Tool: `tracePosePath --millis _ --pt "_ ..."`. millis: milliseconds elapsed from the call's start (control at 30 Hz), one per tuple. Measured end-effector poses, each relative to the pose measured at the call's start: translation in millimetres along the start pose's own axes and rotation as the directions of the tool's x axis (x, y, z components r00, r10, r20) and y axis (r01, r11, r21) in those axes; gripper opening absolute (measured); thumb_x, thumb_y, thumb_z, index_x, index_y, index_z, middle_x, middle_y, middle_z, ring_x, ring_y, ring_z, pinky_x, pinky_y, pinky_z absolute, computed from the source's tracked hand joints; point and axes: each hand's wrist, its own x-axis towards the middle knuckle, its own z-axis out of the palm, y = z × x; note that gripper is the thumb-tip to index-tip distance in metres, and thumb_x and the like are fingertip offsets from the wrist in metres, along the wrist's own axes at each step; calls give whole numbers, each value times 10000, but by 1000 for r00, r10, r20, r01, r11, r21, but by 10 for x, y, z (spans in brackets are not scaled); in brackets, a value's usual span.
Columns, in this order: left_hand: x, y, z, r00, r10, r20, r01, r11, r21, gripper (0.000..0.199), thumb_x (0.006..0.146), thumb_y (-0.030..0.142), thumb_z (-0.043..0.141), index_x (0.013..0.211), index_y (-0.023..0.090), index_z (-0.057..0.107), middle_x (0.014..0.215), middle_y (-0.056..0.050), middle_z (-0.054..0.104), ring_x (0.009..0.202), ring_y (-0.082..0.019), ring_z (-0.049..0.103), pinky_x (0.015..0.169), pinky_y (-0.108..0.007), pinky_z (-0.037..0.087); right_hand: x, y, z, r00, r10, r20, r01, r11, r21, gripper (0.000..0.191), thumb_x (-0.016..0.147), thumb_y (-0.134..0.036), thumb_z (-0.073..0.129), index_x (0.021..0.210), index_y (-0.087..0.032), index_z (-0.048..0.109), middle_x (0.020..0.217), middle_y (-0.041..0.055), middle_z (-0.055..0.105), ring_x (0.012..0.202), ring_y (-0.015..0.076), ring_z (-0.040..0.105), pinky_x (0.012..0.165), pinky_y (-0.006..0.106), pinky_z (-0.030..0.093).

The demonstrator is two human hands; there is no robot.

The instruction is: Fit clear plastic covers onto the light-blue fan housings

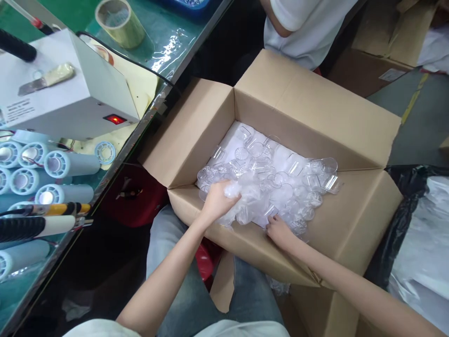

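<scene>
I note left hand (218,201) curled round a clear plastic piece (232,189), thumb side; right hand (279,230) at clear cup-shaped parts (257,150) inside cardboard carton (365,206), its grip I cannot tell

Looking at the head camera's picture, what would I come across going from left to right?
Yellow-and-black handled tool, tape roll, the person's left hand, right hand, black plastic bag.

Ctn (287,131) w/ clear pcs (263,164); bench (163,58) w/ tape roll (131,31).
</scene>
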Motion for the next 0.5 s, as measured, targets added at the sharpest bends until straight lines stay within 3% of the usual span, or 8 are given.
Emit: tracePosePath --millis 133,267,300,400,500 --pt "-191 79 94 985 25 173 -23 1000 -13 70 665 172 627 726 171 662 697 -29 689 679 -202 631 667 -276 458 -122 73 -279 991 44 -124 -21 982 187 175 914 -235 592 780 -139 652 797 20 679 851 185 643 815 380 506" --pt "-366 267 273 948 73 311 -60 997 -51 531 578 273 765 1099 238 668 917 -58 738 820 -266 666 688 -299 469 -198 -86 -558 946 126 -298 -4 925 379 254 963 -316 447 943 -177 658 902 67 708 825 197 667 726 330 540" --pt "-383 314 322 944 76 322 -61 997 -57 487 594 298 762 1072 249 684 893 -56 741 805 -268 667 677 -299 462 -200 -144 -600 936 136 -323 8 914 406 276 965 -353 431 963 -188 652 903 69 709 807 198 670 699 315 544" --pt "-353 372 399 958 47 284 -29 997 -66 79 695 257 663 736 212 713 713 -49 713 702 -241 651 649 -295 435 -201 -243 -635 908 178 -378 -1 906 423 313 970 -406 396 1018 -200 627 915 73 703 749 191 667 639 289 535" --pt "-267 268 309 980 -12 197 36 992 -119 101 703 218 645 611 178 655 706 -52 701 719 -231 643 673 -300 439 -235 -170 -544 884 249 -396 -114 936 332 272 975 -339 398 996 -187 622 901 88 689 747 200 650 659 316 520"
